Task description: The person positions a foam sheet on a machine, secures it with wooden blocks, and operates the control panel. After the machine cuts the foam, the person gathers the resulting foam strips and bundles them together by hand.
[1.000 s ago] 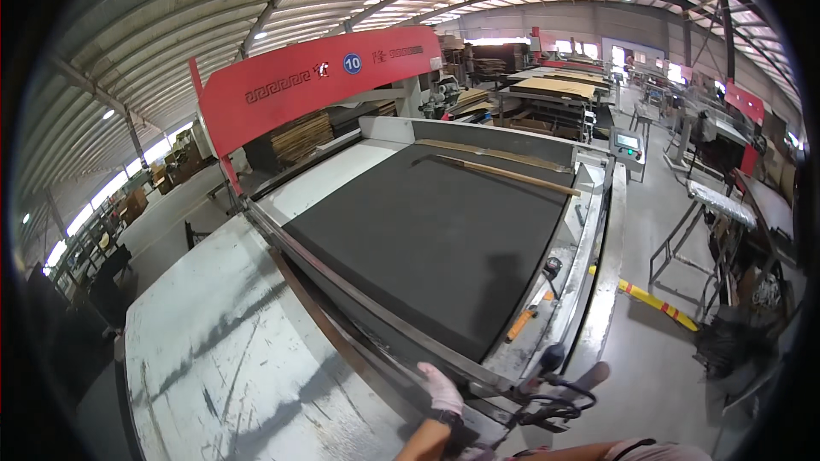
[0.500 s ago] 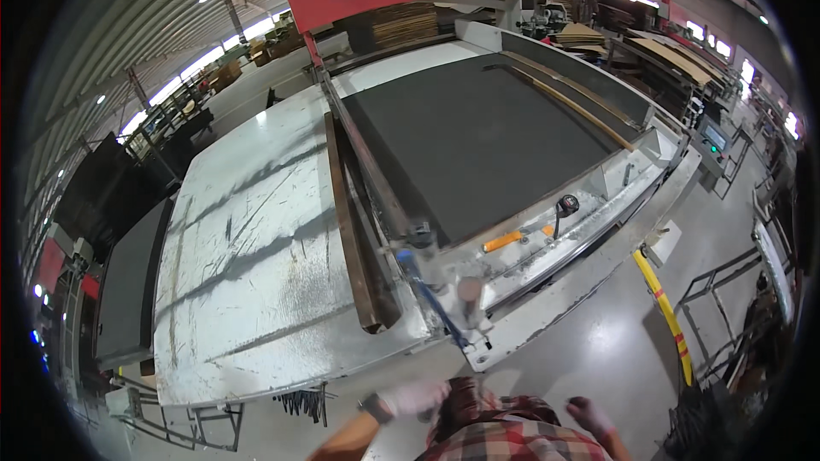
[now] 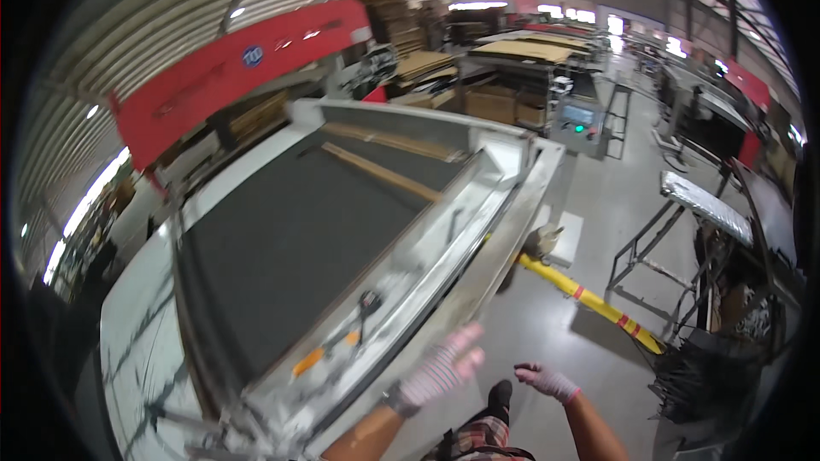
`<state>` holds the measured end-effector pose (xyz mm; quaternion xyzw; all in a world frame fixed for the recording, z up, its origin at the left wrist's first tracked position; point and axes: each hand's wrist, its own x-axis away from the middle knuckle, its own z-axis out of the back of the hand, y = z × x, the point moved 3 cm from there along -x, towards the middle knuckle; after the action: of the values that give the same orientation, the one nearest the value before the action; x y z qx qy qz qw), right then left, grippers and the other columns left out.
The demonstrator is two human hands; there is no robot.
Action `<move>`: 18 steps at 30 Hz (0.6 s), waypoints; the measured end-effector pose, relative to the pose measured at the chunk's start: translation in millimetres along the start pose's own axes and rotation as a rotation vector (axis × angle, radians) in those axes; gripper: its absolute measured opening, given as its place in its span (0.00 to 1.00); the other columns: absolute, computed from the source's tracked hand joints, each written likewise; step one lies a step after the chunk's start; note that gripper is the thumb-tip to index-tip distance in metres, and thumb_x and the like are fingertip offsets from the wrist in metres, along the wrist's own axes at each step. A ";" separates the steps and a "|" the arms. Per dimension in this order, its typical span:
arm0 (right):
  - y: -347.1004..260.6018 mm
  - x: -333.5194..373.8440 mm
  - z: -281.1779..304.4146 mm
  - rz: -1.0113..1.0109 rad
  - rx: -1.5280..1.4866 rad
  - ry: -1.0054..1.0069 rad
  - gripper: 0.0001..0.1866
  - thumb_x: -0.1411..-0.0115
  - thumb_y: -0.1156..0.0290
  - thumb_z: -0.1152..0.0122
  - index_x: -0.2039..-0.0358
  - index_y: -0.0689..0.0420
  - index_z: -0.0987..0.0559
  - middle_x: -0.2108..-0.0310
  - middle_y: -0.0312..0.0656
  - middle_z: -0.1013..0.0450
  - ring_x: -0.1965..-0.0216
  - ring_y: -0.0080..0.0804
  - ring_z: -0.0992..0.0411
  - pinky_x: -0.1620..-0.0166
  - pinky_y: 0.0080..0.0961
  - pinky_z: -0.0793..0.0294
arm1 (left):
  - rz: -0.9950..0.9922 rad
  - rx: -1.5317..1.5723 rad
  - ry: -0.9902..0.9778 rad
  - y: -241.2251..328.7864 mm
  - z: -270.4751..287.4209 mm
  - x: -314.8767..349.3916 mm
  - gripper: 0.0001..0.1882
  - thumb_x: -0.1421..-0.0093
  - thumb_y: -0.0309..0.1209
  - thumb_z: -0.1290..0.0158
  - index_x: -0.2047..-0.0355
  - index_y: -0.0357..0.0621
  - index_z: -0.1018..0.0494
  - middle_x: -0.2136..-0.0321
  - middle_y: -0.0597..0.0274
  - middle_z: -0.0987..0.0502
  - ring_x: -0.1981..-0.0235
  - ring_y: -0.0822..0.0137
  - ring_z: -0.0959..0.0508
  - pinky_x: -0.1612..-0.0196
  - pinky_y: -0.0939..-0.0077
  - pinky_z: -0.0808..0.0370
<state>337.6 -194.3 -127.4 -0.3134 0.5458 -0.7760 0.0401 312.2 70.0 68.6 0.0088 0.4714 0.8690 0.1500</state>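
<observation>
My left hand (image 3: 440, 367), in a striped glove and with a dark watch (image 3: 400, 399) at the wrist, hangs over the outer rail (image 3: 448, 307) of a large flat machine. Its fingers are apart and nothing is in them; whether it touches the rail I cannot tell. My right hand (image 3: 548, 382), also gloved, is held over the floor with loosely bent fingers and holds nothing. On the machine's light ledge, nearest the left hand, lie a black tape measure (image 3: 369, 300) and an orange-handled tool (image 3: 307, 362). A dark flat sheet (image 3: 282, 239) covers the bed.
A wooden strip (image 3: 380, 171) lies across the sheet's far right part. A yellow bar with red bands (image 3: 589, 299) slants out over the floor. A control panel (image 3: 579, 124) stands beyond the machine's corner. Metal stands (image 3: 705, 205) and dark strips (image 3: 709, 380) are at the right.
The view has swung to the right, so the machine now sits further left. My left hand has come forward and up over the rail. The right hand is stretched out ahead of my body.
</observation>
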 end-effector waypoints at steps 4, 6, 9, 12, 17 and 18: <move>29.3 5.8 100.2 -0.158 0.045 0.157 0.23 0.41 0.59 0.44 0.51 0.63 0.26 0.58 0.46 0.24 0.55 0.32 0.28 0.49 0.24 0.31 | 0.012 -0.242 0.360 -56.8 27.5 -210.4 0.30 0.43 0.41 0.47 0.44 0.38 0.38 0.48 0.42 0.32 0.46 0.47 0.32 0.43 0.59 0.36; 50.3 7.2 157.0 -0.219 0.045 0.223 0.22 0.41 0.59 0.44 0.53 0.63 0.25 0.60 0.45 0.24 0.58 0.31 0.27 0.52 0.25 0.30 | -0.220 -0.538 0.572 -116.7 50.3 -306.1 0.36 0.49 0.43 0.43 0.44 0.37 0.40 0.47 0.40 0.35 0.45 0.45 0.34 0.42 0.59 0.37; 71.0 17.4 227.8 -0.331 -0.175 0.401 0.20 0.42 0.62 0.43 0.56 0.66 0.24 0.66 0.42 0.23 0.64 0.26 0.27 0.58 0.23 0.27 | 0.057 -0.991 0.499 -175.9 90.9 -415.5 0.42 0.55 0.48 0.39 0.45 0.36 0.40 0.45 0.43 0.37 0.40 0.50 0.41 0.39 0.61 0.42; 86.2 19.6 285.3 -0.408 -0.246 0.604 0.15 0.42 0.64 0.42 0.62 0.65 0.22 0.71 0.38 0.25 0.71 0.24 0.27 0.65 0.21 0.26 | 0.517 -0.856 0.301 -185.6 94.2 -484.8 0.36 0.63 0.48 0.37 0.56 0.40 0.32 0.52 0.51 0.34 0.45 0.54 0.35 0.42 0.62 0.39; 127.8 -57.8 358.8 -0.387 -0.494 0.749 0.16 0.46 0.65 0.40 0.67 0.68 0.23 0.75 0.40 0.25 0.74 0.24 0.28 0.70 0.22 0.27 | 0.742 -0.943 0.283 -264.0 69.5 -509.4 0.17 0.50 0.36 0.51 0.59 0.44 0.31 0.57 0.52 0.30 0.51 0.54 0.29 0.52 0.61 0.27; 131.0 -83.8 381.2 -0.356 -0.439 0.795 0.15 0.48 0.65 0.39 0.69 0.68 0.23 0.77 0.40 0.26 0.76 0.24 0.29 0.71 0.22 0.28 | 0.689 -0.910 0.198 -265.8 66.7 -516.7 0.17 0.50 0.36 0.50 0.59 0.45 0.31 0.58 0.52 0.30 0.53 0.53 0.27 0.54 0.61 0.26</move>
<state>570.1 -526.2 -199.7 -0.0822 0.6077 -0.6969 -0.3718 883.0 121.2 -47.6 0.0149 0.0319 0.9797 -0.1976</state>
